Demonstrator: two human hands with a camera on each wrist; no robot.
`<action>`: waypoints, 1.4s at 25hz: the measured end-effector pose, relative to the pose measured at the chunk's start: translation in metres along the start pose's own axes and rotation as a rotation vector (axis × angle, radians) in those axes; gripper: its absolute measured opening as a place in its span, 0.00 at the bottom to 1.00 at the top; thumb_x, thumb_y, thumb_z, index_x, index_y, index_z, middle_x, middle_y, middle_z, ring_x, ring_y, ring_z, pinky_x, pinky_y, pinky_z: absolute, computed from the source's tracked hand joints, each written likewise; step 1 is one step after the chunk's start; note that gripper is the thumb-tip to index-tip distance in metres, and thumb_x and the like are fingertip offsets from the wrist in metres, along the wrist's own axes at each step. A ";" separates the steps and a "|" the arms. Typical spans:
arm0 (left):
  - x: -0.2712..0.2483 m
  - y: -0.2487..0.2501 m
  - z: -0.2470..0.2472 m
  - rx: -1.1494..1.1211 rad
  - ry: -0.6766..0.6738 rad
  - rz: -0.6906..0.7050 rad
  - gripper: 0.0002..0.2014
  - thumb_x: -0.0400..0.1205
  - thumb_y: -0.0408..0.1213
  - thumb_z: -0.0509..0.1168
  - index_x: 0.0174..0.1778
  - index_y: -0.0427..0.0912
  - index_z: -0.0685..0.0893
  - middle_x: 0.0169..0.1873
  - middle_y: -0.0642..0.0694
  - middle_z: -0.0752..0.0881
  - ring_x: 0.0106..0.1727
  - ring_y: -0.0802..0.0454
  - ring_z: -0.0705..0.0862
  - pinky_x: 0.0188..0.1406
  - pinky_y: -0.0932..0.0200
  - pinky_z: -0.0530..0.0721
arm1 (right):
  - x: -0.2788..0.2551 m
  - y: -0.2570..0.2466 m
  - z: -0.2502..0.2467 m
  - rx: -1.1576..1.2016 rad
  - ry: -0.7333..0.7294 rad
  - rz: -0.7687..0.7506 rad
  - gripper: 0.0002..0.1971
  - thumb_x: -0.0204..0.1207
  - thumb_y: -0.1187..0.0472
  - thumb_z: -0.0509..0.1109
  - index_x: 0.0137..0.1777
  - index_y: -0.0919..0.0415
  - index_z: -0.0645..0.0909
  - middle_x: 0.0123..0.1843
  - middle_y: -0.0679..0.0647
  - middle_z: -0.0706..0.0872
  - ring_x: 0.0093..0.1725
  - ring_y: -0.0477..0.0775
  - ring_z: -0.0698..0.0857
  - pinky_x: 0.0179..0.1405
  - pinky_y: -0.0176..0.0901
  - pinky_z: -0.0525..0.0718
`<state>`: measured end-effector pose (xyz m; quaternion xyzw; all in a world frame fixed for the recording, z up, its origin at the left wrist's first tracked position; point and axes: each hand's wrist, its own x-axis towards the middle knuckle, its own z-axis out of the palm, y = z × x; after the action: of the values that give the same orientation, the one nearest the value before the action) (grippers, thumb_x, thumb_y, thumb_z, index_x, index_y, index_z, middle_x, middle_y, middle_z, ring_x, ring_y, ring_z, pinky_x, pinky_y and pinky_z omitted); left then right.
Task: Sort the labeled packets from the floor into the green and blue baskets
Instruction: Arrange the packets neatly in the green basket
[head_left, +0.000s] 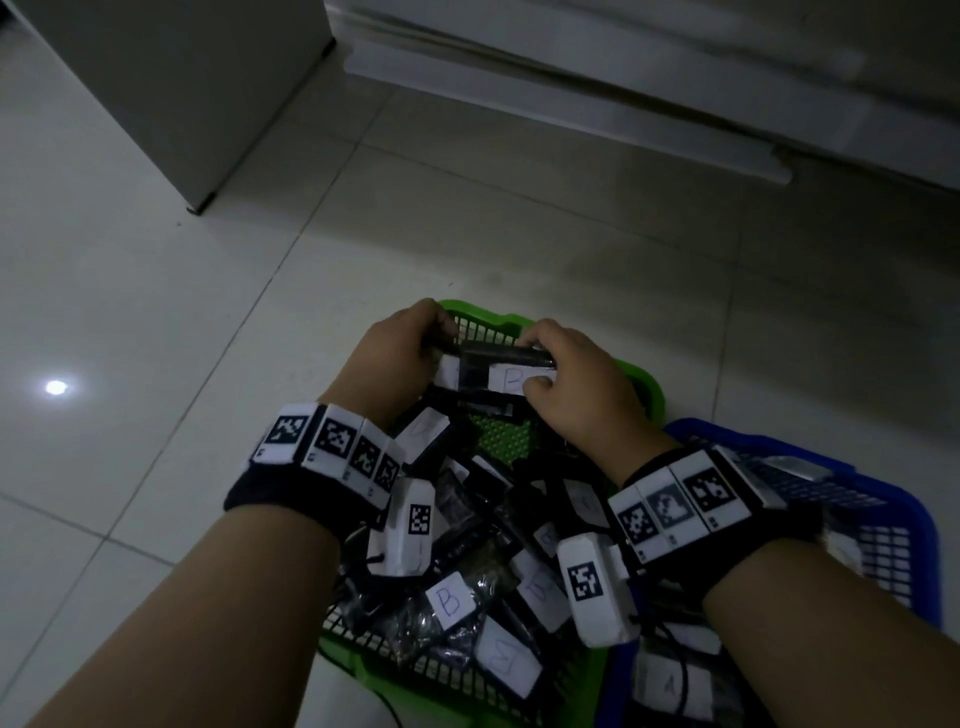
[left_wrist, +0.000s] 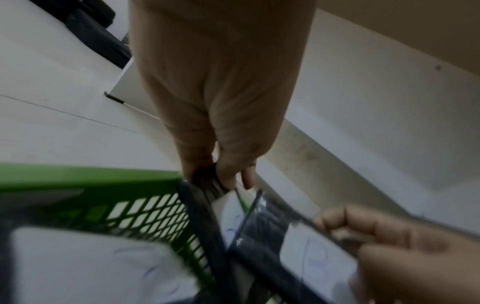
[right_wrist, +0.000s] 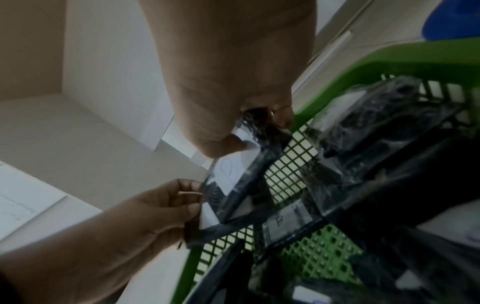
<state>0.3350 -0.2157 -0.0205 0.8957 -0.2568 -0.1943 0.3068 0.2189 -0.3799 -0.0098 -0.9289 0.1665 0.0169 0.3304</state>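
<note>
Over the far end of the green basket (head_left: 644, 395) both hands hold dark plastic packets with white labels. My left hand (head_left: 441, 338) pinches the left end of one packet (head_left: 449, 371). A second packet (head_left: 511, 382), labelled B, overlaps it and is pinched by my right hand (head_left: 535, 364). The left wrist view shows the left hand (left_wrist: 221, 176) gripping a packet's edge above the green basket (left_wrist: 78, 176). In the right wrist view the right hand (right_wrist: 259, 123) grips the top of the B packet (right_wrist: 230, 170) and the left hand (right_wrist: 192, 197) pinches beside it. The blue basket (head_left: 779, 452) stands to the right.
Several labelled packets fill the green basket, one marked B (head_left: 449, 600). The blue basket holds a packet marked A (head_left: 670, 686). Pale floor tiles (head_left: 156, 312) spread to the left and ahead. A white cabinet (head_left: 182, 78) and a white furniture base (head_left: 571, 93) stand at the back.
</note>
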 end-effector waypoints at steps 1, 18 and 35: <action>0.000 0.000 -0.001 0.001 -0.004 -0.006 0.13 0.76 0.24 0.61 0.53 0.44 0.81 0.50 0.48 0.85 0.48 0.50 0.81 0.42 0.63 0.73 | -0.001 0.002 0.002 0.006 0.024 0.017 0.14 0.71 0.63 0.65 0.56 0.51 0.77 0.52 0.55 0.79 0.48 0.59 0.80 0.44 0.54 0.84; -0.020 -0.010 0.009 0.412 -0.008 0.083 0.22 0.75 0.32 0.58 0.60 0.58 0.85 0.58 0.53 0.85 0.66 0.45 0.74 0.57 0.51 0.70 | 0.005 -0.001 0.036 -0.295 0.014 -0.046 0.17 0.76 0.70 0.62 0.62 0.59 0.83 0.62 0.61 0.76 0.65 0.64 0.72 0.58 0.49 0.74; -0.060 -0.029 0.010 0.004 0.136 0.078 0.14 0.75 0.27 0.64 0.54 0.44 0.82 0.50 0.45 0.84 0.47 0.45 0.83 0.42 0.51 0.82 | 0.003 -0.029 0.062 -0.092 -0.545 -0.147 0.28 0.77 0.70 0.63 0.77 0.54 0.70 0.65 0.63 0.77 0.64 0.64 0.77 0.61 0.46 0.77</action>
<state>0.2924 -0.1656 -0.0359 0.8967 -0.2702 -0.1203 0.3292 0.2359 -0.3209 -0.0413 -0.9137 0.0029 0.2495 0.3207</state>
